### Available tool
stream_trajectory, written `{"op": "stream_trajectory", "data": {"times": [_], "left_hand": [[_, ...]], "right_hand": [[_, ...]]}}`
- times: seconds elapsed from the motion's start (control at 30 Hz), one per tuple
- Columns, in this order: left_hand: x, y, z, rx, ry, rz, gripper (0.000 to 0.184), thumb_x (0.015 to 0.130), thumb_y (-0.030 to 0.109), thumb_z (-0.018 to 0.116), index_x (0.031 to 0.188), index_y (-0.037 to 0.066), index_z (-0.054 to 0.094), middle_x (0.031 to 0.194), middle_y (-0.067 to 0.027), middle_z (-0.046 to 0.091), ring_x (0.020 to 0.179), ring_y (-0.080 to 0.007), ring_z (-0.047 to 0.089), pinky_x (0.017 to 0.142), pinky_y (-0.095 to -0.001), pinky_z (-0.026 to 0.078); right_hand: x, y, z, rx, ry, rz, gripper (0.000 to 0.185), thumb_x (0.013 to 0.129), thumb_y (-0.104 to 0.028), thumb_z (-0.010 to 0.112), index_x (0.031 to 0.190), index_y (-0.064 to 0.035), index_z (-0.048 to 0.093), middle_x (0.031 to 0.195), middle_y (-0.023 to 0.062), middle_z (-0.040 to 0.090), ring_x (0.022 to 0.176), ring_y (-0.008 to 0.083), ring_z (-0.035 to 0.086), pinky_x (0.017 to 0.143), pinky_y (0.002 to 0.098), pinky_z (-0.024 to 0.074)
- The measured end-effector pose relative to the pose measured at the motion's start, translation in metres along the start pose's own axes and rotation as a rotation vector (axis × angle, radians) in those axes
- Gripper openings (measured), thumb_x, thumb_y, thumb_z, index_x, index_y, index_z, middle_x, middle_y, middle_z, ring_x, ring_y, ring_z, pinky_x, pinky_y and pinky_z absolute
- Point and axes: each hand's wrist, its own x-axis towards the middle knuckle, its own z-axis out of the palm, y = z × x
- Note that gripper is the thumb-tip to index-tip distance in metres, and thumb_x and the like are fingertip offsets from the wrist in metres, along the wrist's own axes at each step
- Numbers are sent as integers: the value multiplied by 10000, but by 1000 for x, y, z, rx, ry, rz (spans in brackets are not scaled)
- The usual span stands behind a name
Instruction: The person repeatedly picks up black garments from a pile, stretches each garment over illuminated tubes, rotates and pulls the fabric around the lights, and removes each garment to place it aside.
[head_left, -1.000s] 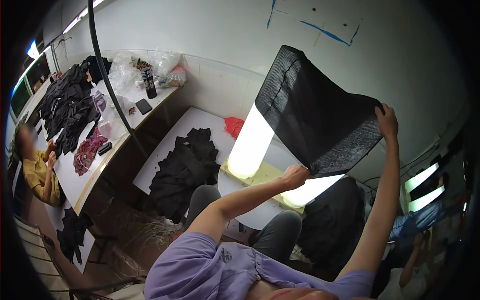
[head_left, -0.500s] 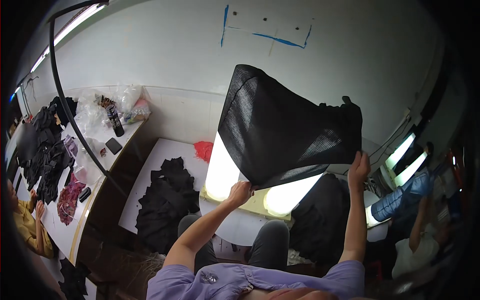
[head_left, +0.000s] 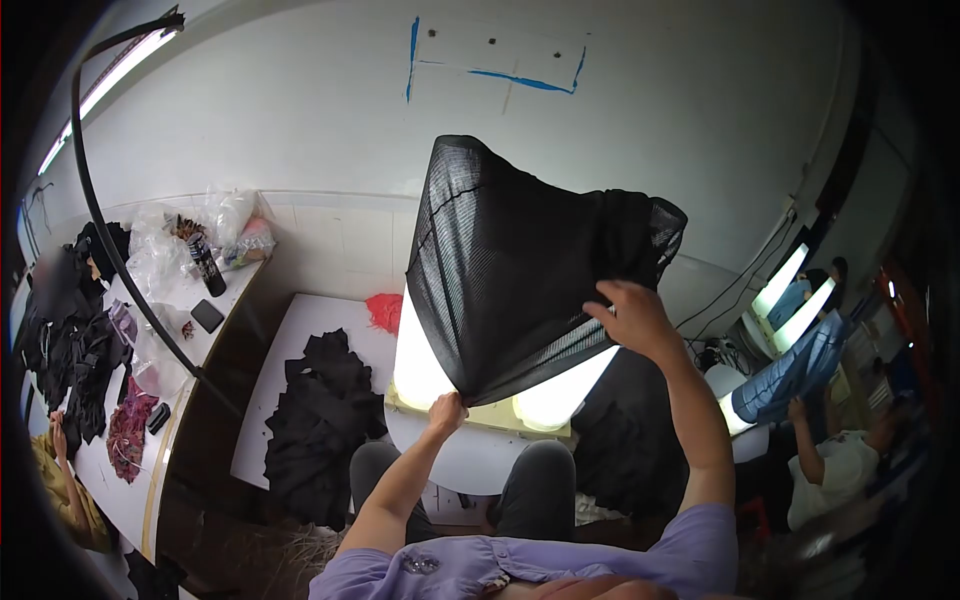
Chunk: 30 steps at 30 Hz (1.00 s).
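Observation:
A black knit garment [head_left: 520,270] is stretched over two upright glowing light tubes [head_left: 418,358], and the light shows through its weave at the sides. My left hand [head_left: 448,412] is closed on the garment's lower edge, in front of the left tube. My right hand [head_left: 635,318] is at the garment's right side with its fingers apart; whether the fingertips touch the cloth I cannot tell. Both tubes rise from a pale yellow base [head_left: 490,417] in front of my knees.
Black garments lie piled on the white table to the left [head_left: 325,420] and right of the lamp [head_left: 640,430]. A red cloth [head_left: 384,312] is behind. The far-left table holds a bottle [head_left: 207,265], plastic bags and clothes. One person sits left; another handles blue denim [head_left: 800,370] at right.
My right hand has let go of the garment's right corner and moved left and up, opening its fingers. My left hand has pulled the lower edge down and left. The view has shifted slightly.

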Motion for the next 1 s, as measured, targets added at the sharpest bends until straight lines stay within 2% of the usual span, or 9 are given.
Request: {"op": "stream_trajectory", "data": {"times": [0.13, 0.2, 0.3, 0.4, 0.5, 0.6, 0.73, 0.9, 1.0], "left_hand": [[-7, 5, 1, -46, 16, 36, 147, 712, 146, 622, 737, 7, 664, 762, -224, 634, 755, -391, 630, 663, -462, 504], [-9, 7, 0, -63, 20, 27, 151, 714, 151, 626, 748, 9, 664, 761, -225, 634, 755, -390, 630, 661, -463, 503], [-10, 10, 4, -78, 44, 21, 194, 759, 210, 636, 773, 18, 665, 752, -225, 631, 739, -391, 630, 655, -466, 501], [-14, 17, 3, -90, 67, 8, 258, 806, 282, 631, 781, 28, 671, 745, -219, 634, 724, -395, 627, 658, -458, 501], [-19, 28, -10, -151, 14, 16, 249, 827, 265, 605, 808, 27, 680, 717, -191, 646, 685, -335, 647, 643, -410, 508], [-33, 40, -40, -548, -1, 152, 250, 853, 239, 568, 825, 20, 686, 682, -142, 655, 639, -251, 652, 619, -352, 506], [-45, -8, -69, -230, -133, 215, 256, 851, 240, 556, 833, 15, 678, 666, -96, 661, 621, -205, 643, 629, -320, 500], [-58, -110, -85, 209, -287, 105, 280, 793, 311, 622, 876, 55, 699, 773, -106, 683, 745, -255, 660, 703, -359, 509], [-65, -93, -96, 350, -443, 46, 347, 802, 408, 608, 901, 94, 716, 894, -131, 681, 870, -291, 648, 784, -397, 495]], "right_hand": [[64, -4, -41, 113, 441, 13, 139, 831, -168, 640, 826, -34, 602, 709, 113, 617, 604, 281, 603, 556, 358, 463], [92, 15, -42, -149, 593, 17, 172, 831, -170, 635, 952, -50, 607, 914, 87, 659, 871, 266, 623, 705, 360, 511], [117, 42, -25, -202, 224, 132, 752, 725, -361, 738, 1340, -110, 384, 1323, 131, 460, 1123, 340, 517, 917, 431, 454], [121, 30, -2, -391, -307, 274, 998, 636, -409, 791, 1432, -181, 235, 1329, 155, 445, 1143, 356, 506, 958, 436, 412], [122, 56, 46, -550, -311, 215, 488, 768, -148, 655, 1240, -136, 529, 1056, 155, 622, 1035, 342, 577, 874, 431, 471], [123, 43, 8, -217, -8, 346, 314, 787, -53, 557, 1093, -85, 618, 989, 172, 645, 973, 334, 609, 838, 440, 494], [139, 51, -72, 485, 701, 641, 409, 760, 11, 482, 1152, -17, 593, 1072, 184, 634, 1025, 323, 597, 910, 384, 472], [102, 143, -148, 1293, 1216, 188, 277, 868, 14, 423, 1108, 99, 531, 1032, 150, 627, 884, 203, 644, 765, 290, 561], [-48, 161, -176, 973, 1151, 174, 286, 893, -16, 428, 1146, 93, 506, 1069, 144, 614, 913, 202, 632, 768, 288, 559]]}}
